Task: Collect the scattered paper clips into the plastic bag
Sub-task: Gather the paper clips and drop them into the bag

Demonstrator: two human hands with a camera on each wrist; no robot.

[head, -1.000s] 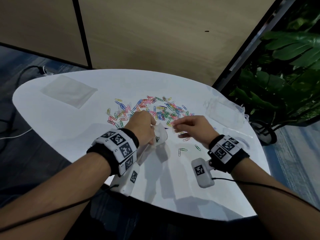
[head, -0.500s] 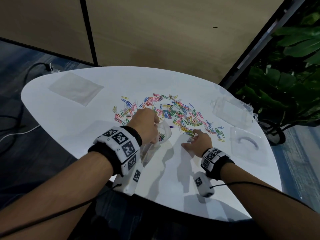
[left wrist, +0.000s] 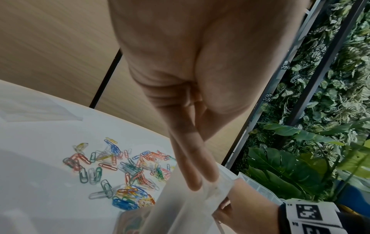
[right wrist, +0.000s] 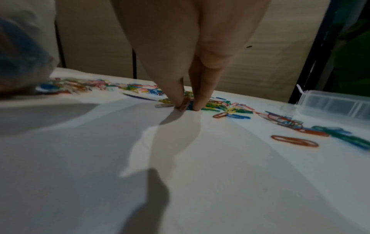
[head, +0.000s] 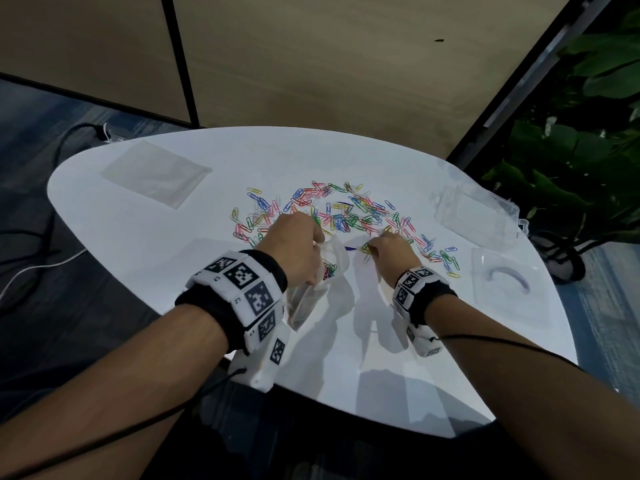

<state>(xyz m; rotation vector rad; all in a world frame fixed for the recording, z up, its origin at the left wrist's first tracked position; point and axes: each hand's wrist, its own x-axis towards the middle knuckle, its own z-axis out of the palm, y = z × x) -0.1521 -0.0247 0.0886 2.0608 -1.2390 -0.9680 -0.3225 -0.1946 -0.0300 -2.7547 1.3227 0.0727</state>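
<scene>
Many coloured paper clips (head: 346, 216) lie scattered on the white table (head: 138, 237). My left hand (head: 320, 245) pinches the rim of a clear plastic bag (head: 311, 292) and holds its mouth up; several clips show inside it. In the left wrist view, the left hand (left wrist: 200, 182) has two fingers on the bag (left wrist: 192, 210) edge. My right hand (head: 372, 247) is just right of the bag mouth, its fingertips down in the near edge of the pile. In the right wrist view, the right hand (right wrist: 188, 106) pinches a few paper clips (right wrist: 230, 110) against the table.
A flat clear bag (head: 156, 173) lies at the back left. At the right stand a clear plastic box (head: 474, 216) and its lid (head: 509, 282). Plants (head: 571, 168) stand beyond the right edge. Cables run on the floor at the left.
My right hand left the bag mouth, dropped to the table, then reached forward into the pile and closed on clips. My left hand kept hold of the bag.
</scene>
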